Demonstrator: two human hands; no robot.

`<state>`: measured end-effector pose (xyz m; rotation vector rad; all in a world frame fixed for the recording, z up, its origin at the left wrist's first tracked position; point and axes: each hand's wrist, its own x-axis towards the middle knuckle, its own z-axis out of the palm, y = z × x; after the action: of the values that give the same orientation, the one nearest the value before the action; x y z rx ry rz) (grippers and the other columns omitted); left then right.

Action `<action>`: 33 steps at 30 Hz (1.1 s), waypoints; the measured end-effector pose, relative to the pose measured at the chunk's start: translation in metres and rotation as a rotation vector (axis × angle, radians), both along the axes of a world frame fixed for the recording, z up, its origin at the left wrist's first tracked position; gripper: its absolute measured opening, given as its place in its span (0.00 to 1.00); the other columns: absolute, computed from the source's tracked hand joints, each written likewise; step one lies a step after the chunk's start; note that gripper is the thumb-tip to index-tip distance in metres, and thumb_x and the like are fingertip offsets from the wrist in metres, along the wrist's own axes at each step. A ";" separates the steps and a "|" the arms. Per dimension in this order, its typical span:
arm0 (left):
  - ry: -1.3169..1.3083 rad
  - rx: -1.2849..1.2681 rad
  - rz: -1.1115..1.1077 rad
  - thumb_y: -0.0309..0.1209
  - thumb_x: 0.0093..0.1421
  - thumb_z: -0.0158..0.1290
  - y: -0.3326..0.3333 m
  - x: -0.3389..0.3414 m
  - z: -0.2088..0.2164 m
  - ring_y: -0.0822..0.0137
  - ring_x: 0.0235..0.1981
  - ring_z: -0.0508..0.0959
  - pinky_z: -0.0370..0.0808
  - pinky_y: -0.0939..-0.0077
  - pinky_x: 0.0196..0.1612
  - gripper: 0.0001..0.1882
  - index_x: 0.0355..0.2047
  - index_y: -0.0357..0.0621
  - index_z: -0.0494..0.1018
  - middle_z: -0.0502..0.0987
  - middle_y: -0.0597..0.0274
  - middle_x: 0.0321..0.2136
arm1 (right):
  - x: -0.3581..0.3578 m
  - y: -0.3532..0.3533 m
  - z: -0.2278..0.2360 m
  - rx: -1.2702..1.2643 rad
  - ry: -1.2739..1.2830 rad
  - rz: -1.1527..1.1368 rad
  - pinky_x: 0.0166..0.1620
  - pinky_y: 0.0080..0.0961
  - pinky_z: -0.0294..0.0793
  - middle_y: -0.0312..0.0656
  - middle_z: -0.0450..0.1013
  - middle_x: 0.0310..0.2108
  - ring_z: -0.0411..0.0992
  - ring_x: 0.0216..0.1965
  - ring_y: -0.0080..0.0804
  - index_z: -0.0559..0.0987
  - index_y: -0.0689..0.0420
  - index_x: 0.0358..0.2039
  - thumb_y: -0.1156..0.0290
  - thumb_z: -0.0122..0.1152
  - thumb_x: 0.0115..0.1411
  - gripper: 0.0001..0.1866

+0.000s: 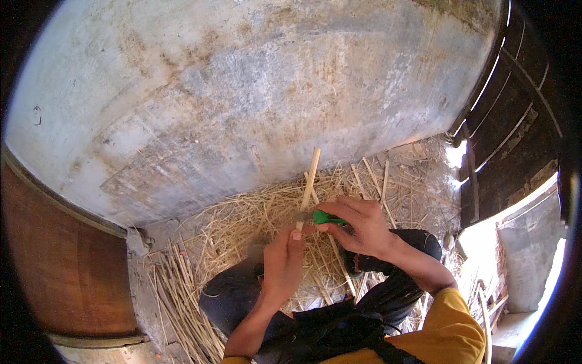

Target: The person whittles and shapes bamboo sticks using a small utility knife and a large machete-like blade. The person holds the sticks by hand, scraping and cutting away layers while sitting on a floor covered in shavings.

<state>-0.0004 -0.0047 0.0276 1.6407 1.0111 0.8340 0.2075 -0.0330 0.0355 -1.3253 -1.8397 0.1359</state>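
Note:
My left hand (pixel 282 265) is closed around the lower end of a pale bamboo strip (pixel 312 175), thumb on top. The strip stands up from the fist and leans slightly right. In my right hand (pixel 365 225) is a green-handled knife (pixel 327 217), gripped between thumb and fingers. Its blurred blade lies against or across the strip just above my left thumb; I cannot tell whether it has cut in. Both hands are over my lap, between my dark-trousered knees.
Thin shavings (pixel 233 227) cover the floor ahead of me. A bundle of long strips (pixel 182 297) lies at left, near a brown wooden panel (pixel 66 261). A stained wall (pixel 260 97) rises in front. Dark boards (pixel 509 121) stand at right beside a bright opening.

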 end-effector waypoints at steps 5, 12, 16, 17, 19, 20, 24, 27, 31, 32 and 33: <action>0.148 0.183 0.035 0.34 0.75 0.43 -0.003 0.003 0.009 0.62 0.21 0.70 0.68 0.65 0.27 0.14 0.46 0.37 0.73 0.70 0.52 0.21 | -0.004 -0.001 0.002 0.054 -0.062 -0.021 0.26 0.31 0.74 0.38 0.76 0.28 0.76 0.24 0.37 0.83 0.53 0.48 0.66 0.73 0.55 0.19; 0.166 0.272 0.075 0.26 0.71 0.47 -0.006 0.006 0.004 0.45 0.22 0.73 0.69 0.63 0.27 0.05 0.42 0.37 0.70 0.72 0.42 0.23 | -0.005 0.001 -0.002 0.017 -0.045 -0.021 0.24 0.32 0.75 0.38 0.76 0.27 0.76 0.23 0.38 0.84 0.52 0.46 0.65 0.74 0.54 0.19; 0.114 0.304 0.072 0.26 0.71 0.47 -0.008 0.006 0.005 0.40 0.25 0.75 0.70 0.63 0.27 0.05 0.39 0.37 0.69 0.72 0.41 0.24 | -0.004 0.001 -0.005 0.022 -0.033 -0.022 0.23 0.35 0.75 0.39 0.77 0.28 0.76 0.23 0.40 0.85 0.50 0.46 0.63 0.72 0.56 0.17; 0.139 0.281 0.076 0.26 0.71 0.47 -0.010 0.005 0.007 0.39 0.26 0.76 0.71 0.63 0.28 0.05 0.40 0.36 0.69 0.73 0.40 0.25 | -0.004 0.001 -0.004 0.023 -0.033 -0.022 0.23 0.35 0.75 0.39 0.77 0.28 0.76 0.23 0.40 0.85 0.50 0.46 0.63 0.72 0.56 0.17; 0.164 0.259 0.082 0.26 0.71 0.47 -0.011 0.004 0.008 0.38 0.27 0.77 0.71 0.62 0.28 0.05 0.40 0.36 0.69 0.73 0.40 0.25 | -0.004 0.002 -0.001 0.034 -0.045 -0.053 0.24 0.35 0.76 0.38 0.78 0.29 0.77 0.23 0.40 0.85 0.49 0.46 0.62 0.72 0.57 0.16; 0.165 0.278 0.081 0.26 0.71 0.47 -0.011 0.004 0.008 0.38 0.27 0.77 0.72 0.62 0.29 0.05 0.41 0.36 0.69 0.74 0.40 0.26 | -0.003 0.002 0.000 0.035 -0.046 -0.054 0.24 0.35 0.76 0.38 0.78 0.29 0.77 0.23 0.40 0.85 0.49 0.46 0.62 0.72 0.57 0.16; 0.169 0.254 0.079 0.27 0.71 0.48 -0.012 0.002 0.003 0.38 0.29 0.79 0.74 0.61 0.31 0.06 0.42 0.37 0.70 0.76 0.41 0.27 | 0.000 0.005 0.007 0.028 -0.041 -0.058 0.25 0.33 0.75 0.39 0.77 0.27 0.77 0.24 0.39 0.85 0.51 0.46 0.67 0.73 0.54 0.18; 0.175 0.256 0.079 0.27 0.71 0.48 -0.011 0.001 0.004 0.37 0.31 0.79 0.74 0.60 0.31 0.06 0.41 0.37 0.71 0.76 0.41 0.27 | 0.005 0.008 0.009 0.017 -0.066 -0.120 0.27 0.31 0.74 0.41 0.76 0.26 0.76 0.24 0.39 0.85 0.54 0.46 0.73 0.74 0.52 0.19; 0.198 0.229 0.051 0.28 0.72 0.48 -0.016 0.000 0.004 0.36 0.31 0.79 0.74 0.59 0.31 0.06 0.41 0.38 0.71 0.75 0.41 0.26 | 0.031 0.029 0.011 0.144 0.040 -0.200 0.31 0.31 0.74 0.48 0.79 0.30 0.76 0.26 0.37 0.84 0.57 0.45 0.72 0.70 0.56 0.15; 0.232 0.228 0.038 0.28 0.72 0.48 -0.019 0.000 0.004 0.37 0.30 0.78 0.73 0.59 0.30 0.06 0.41 0.39 0.71 0.75 0.41 0.26 | 0.042 0.034 0.011 0.129 0.086 -0.307 0.32 0.34 0.75 0.49 0.79 0.30 0.78 0.27 0.39 0.84 0.57 0.46 0.68 0.68 0.59 0.14; 0.272 0.230 0.031 0.28 0.72 0.48 -0.021 -0.002 0.003 0.37 0.28 0.78 0.73 0.60 0.29 0.06 0.41 0.39 0.71 0.75 0.41 0.25 | 0.055 0.039 0.011 0.116 0.139 -0.408 0.33 0.37 0.76 0.49 0.80 0.31 0.79 0.28 0.40 0.84 0.57 0.46 0.64 0.66 0.62 0.14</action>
<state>-0.0024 -0.0258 0.0306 1.9789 1.1637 0.7843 0.2627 0.0064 0.0470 -1.5375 -1.4090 -0.0922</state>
